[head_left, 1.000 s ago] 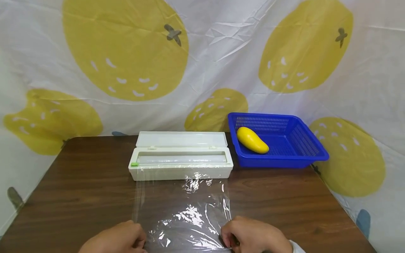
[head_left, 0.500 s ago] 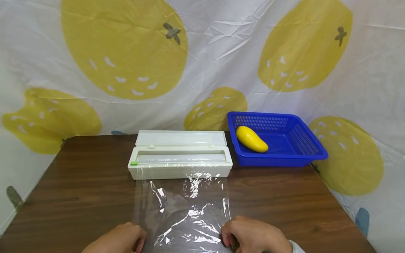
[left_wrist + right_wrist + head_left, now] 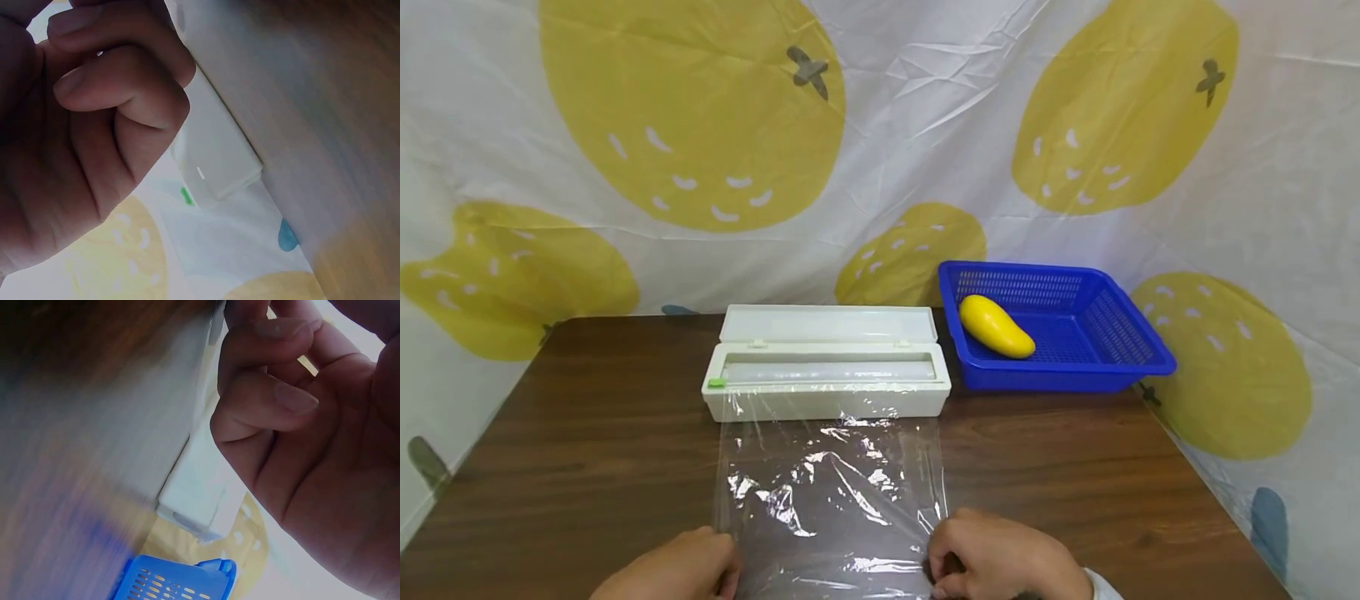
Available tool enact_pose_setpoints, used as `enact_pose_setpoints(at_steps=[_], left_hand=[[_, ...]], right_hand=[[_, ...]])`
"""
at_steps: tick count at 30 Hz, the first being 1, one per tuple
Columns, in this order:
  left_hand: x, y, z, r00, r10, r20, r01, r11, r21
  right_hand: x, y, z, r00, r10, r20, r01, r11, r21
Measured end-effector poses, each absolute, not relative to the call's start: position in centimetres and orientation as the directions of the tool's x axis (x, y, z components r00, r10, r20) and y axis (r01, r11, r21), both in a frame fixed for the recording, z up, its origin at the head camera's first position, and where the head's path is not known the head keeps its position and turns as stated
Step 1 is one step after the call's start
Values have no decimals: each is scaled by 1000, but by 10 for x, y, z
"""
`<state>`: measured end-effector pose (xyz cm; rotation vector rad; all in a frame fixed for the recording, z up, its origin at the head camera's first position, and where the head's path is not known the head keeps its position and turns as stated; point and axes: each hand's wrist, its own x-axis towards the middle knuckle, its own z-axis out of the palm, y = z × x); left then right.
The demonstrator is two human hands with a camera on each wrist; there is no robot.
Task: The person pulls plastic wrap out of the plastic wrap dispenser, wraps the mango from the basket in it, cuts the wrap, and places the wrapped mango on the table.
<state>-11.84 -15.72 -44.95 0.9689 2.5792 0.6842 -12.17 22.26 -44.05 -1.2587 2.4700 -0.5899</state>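
A sheet of clear plastic wrap [image 3: 835, 492] stretches toward me from the white dispenser box [image 3: 827, 407], whose lid [image 3: 827, 323] stands open at the back. Inside the box lies the wrap roll [image 3: 827, 372]. At the sheet's near left side, my left hand [image 3: 673, 567] pinches the edge with curled fingers. My right hand [image 3: 1003, 554] grips the near right side the same way. The fingers also appear curled in the left wrist view and the right wrist view. The sheet's front edge runs past the bottom of the head view.
A blue plastic basket [image 3: 1067, 379] stands at the back right, right beside the box, with a yellow mango-like fruit [image 3: 996, 327] in it. A green slider [image 3: 716, 383] sits at the box's left end. Behind the brown table [image 3: 587, 450] hangs a fruit-print cloth [image 3: 895, 125].
The glare and creases on the plastic wrap have shifted as the sheet moves. Both hands keep hold of it in almost the same places. The box and basket have stayed put.
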Motion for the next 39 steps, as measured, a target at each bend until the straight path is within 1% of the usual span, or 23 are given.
enact_pose_setpoints(at_steps=[7, 9, 12, 14, 19, 22, 25, 29, 32, 35, 39], left_hand=[[-124, -156, -443, -703, 701, -121, 519, 622, 586], [-127, -156, -439, -708, 694, -134, 505, 629, 591], [-132, -153, -428, -722, 682, -116, 514, 642, 569], [-135, -147, -419, -738, 671, -72, 535, 647, 543], [-146, -127, -395, -731, 678, 79, 625, 619, 475], [-152, -118, -382, -728, 671, 140, 655, 620, 432], [-157, -110, -372, -734, 650, 196, 666, 633, 396], [-162, -103, -369, -746, 630, 217, 659, 651, 375], [-165, -104, -372, -735, 644, 210, 670, 644, 370], [-165, -108, -375, -745, 643, 176, 654, 652, 383], [-165, -111, -375, -758, 638, 137, 630, 663, 405]], right_hand=[[-122, 224, -436, -598, -798, -77, -687, 559, -464], [-122, 224, -432, -609, -790, -65, -685, 566, -458], [-125, 228, -423, -633, -773, -36, -679, 577, -453], [-129, 232, -415, -653, -758, -12, -673, 587, -451], [-141, 246, -386, -712, -697, 88, -658, 618, -430], [-149, 254, -362, -740, -650, 172, -653, 633, -417], [-160, 261, -333, -772, -573, 276, -632, 643, -432], [-183, 269, -292, -779, -446, 441, -618, 662, -424], [-210, 274, -266, -778, -360, 515, -592, 696, -406], [-244, 279, -250, -805, -297, 513, -540, 725, -427], [-294, 286, -244, -869, -280, 409, -452, 787, -421]])
